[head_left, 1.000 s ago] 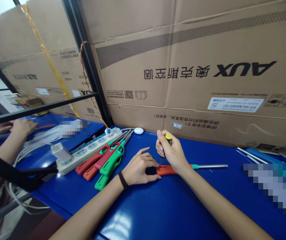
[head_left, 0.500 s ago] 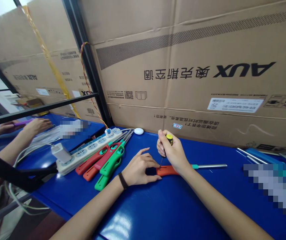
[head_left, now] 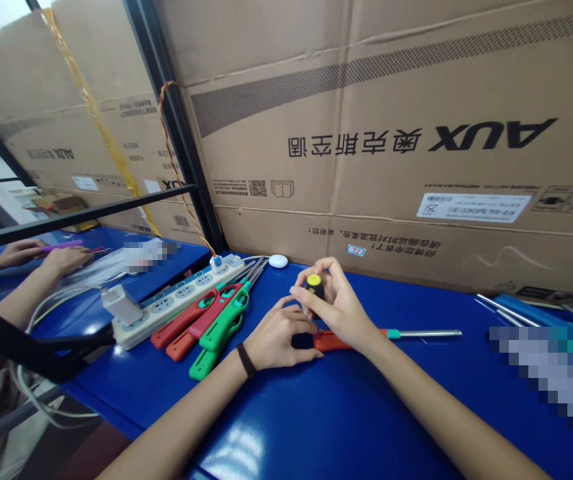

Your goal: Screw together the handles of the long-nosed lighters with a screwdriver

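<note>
An orange lighter (head_left: 333, 341) with a teal collar and a long metal tube lies flat on the blue table (head_left: 286, 413). The fingers and thumb of my left hand (head_left: 283, 337) hold its handle end. Above that end, my right hand (head_left: 339, 300) grips a screwdriver (head_left: 315, 286) with a black and yellow handle, held roughly upright. My fingers hide most of the screwdriver's shaft and tip. Several red and green lighters (head_left: 223, 323) lie to the left, beside a white power strip (head_left: 163, 307).
Large cardboard boxes (head_left: 366, 87) stand behind the table. A black metal frame (head_left: 181, 127) rises at the left, with another person's hands (head_left: 63, 257) beyond it. Also present are a white oval object (head_left: 278, 261) and metal tubes (head_left: 506, 310) at the right.
My right hand has shifted slightly left, its fingers have changed position around the screwdriver handle, and the handle now stands more upright. The other person's hands have moved left.
</note>
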Action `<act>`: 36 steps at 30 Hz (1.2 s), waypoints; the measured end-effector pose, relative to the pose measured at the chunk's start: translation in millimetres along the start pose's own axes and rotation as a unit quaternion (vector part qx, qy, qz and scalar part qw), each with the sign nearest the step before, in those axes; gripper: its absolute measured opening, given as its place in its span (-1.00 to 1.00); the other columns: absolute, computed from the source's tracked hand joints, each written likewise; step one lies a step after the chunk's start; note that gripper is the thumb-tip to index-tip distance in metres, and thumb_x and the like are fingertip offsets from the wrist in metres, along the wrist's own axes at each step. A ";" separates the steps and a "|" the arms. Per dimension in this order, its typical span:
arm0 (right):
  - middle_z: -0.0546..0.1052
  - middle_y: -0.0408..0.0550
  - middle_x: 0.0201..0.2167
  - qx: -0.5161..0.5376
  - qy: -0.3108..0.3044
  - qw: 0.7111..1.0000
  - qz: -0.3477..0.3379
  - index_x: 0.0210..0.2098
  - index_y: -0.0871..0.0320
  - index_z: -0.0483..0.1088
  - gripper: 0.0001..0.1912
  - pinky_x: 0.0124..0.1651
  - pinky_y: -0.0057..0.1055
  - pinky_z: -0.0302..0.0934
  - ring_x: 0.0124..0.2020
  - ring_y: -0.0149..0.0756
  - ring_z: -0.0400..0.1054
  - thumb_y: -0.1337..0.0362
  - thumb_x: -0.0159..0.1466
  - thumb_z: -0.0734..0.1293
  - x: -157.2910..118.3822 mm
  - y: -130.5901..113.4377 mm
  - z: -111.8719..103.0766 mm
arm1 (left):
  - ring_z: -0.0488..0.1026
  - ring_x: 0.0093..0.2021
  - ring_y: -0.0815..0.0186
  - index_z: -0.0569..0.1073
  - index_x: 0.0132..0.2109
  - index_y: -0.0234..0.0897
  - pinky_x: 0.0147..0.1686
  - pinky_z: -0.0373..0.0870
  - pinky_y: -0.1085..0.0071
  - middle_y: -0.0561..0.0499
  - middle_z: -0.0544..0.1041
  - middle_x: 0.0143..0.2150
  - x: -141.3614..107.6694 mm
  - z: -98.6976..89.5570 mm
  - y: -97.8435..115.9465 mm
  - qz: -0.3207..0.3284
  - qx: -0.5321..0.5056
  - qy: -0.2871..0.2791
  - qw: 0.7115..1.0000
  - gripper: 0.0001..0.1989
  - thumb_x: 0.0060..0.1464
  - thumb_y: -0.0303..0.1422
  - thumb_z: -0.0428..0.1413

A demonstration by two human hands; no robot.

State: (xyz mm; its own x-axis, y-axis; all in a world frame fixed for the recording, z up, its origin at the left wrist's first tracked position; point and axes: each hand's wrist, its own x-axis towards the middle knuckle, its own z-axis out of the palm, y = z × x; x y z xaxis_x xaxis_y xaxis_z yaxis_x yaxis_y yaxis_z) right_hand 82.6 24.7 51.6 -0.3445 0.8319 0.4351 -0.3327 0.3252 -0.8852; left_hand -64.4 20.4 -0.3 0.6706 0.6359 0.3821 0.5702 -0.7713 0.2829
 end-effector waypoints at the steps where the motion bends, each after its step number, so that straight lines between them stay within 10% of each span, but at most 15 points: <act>1: 0.30 -0.26 -0.37 0.006 0.001 1.000 -0.005 -0.32 0.02 0.09 -0.68 -0.42 -0.50 0.17 -0.50 -0.50 0.20 0.15 0.15 0.37 -0.3 0.6 0.3 | 0.47 -0.08 0.19 0.53 -0.18 -0.18 0.15 0.08 0.14 0.02 0.60 -0.16 0.0 0.1 -0.2 -0.001 0.000 0.000 1.000 -0.73 0.00 -0.14 0.20; 5: 0.33 -0.17 -0.34 -0.011 -0.023 1.000 0.014 -0.27 0.09 0.24 -0.73 -0.37 -0.46 0.18 -0.48 -0.49 0.21 0.03 0.32 0.09 0.2 -1.3 -1.1 | 0.48 -0.09 0.21 0.53 -0.23 -0.17 0.21 -0.01 0.13 0.08 0.61 -0.22 0.3 0.3 0.3 -0.005 -0.005 0.007 1.000 -0.74 -0.02 -0.13 0.20; 10: 0.34 -0.18 -0.24 -0.041 0.005 0.999 -0.024 -0.34 0.05 0.13 -0.68 -0.30 -0.45 0.24 -0.42 -0.49 0.27 0.17 0.12 0.40 -1.7 -5.1 -0.9 | 0.48 -0.07 0.19 0.53 -0.18 -0.17 0.17 0.06 0.13 0.02 0.60 -0.16 1.0 -1.0 2.2 -0.012 -0.011 -0.003 1.000 -0.73 -0.02 -0.16 0.21; 17: 0.40 -0.05 -0.11 -0.133 -0.071 0.988 -0.013 -0.18 0.08 0.33 -0.75 -0.17 -0.38 0.24 -0.23 -0.38 0.34 0.11 0.32 0.13 -1.0 -15.2 -8.6 | 0.47 -0.07 0.18 0.54 -0.23 -0.17 0.20 0.03 0.12 0.05 0.60 -0.19 0.6 -0.8 0.7 -0.016 0.008 0.006 1.000 -0.73 -0.05 -0.13 0.22; 22: 0.46 -0.19 -0.42 -0.390 -0.100 0.910 -0.099 -0.26 0.03 0.33 -0.75 -0.34 -0.41 0.16 -0.41 -0.35 0.31 0.11 0.12 0.39 -2.3 -39.0 -17.2 | 0.46 -0.05 0.12 0.55 -0.17 -0.20 0.16 0.11 0.08 0.00 0.60 -0.19 0.4 0.2 -0.8 -0.017 0.011 -0.004 1.000 -0.69 -0.06 -0.15 0.23; 26: 0.35 -0.14 -0.53 -0.557 -0.080 0.808 -0.176 -0.49 0.09 0.32 -0.69 -0.41 -0.41 0.01 -0.47 -0.36 0.20 0.09 0.31 0.16 -4.2 -48.3 -13.2 | 0.41 0.02 0.10 0.55 -0.15 -0.20 0.16 0.12 0.09 -0.02 0.59 -0.13 0.9 0.2 -0.2 -0.009 0.012 0.007 1.000 -0.69 -0.05 -0.16 0.23; 31: 0.39 -0.07 -0.30 -0.555 -0.109 0.822 -0.066 -0.27 0.09 0.25 -0.90 -0.40 -0.40 0.10 -0.42 -0.34 0.27 0.26 0.28 0.13 -11.0 -65.4 -13.4 | 0.48 -0.12 0.20 0.54 -0.21 -0.19 0.20 0.04 0.11 0.02 0.60 -0.17 2.1 -2.0 1.9 -0.001 -0.002 0.014 1.000 -0.74 -0.02 -0.16 0.20; 36: 0.49 -0.05 -0.33 -0.556 -0.138 0.818 -0.044 0.05 0.05 0.18 -0.67 -0.39 -0.39 0.12 -0.40 -0.26 0.37 0.29 0.28 0.17 -10.9 -63.8 -23.6 | 0.49 -0.12 0.24 0.53 -0.19 -0.16 0.22 -0.03 0.11 0.08 0.60 -0.20 2.0 -2.9 3.3 -0.011 -0.011 -0.004 1.000 -0.74 -0.03 -0.18 0.23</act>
State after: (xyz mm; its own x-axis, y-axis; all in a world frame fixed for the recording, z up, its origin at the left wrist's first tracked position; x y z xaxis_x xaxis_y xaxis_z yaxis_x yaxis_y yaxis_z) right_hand 128.3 5.4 99.4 -0.5982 0.7001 0.3899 0.5855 0.7141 -0.3838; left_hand -62.5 19.0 4.0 0.6614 0.6527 0.3694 0.5745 -0.7576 0.3098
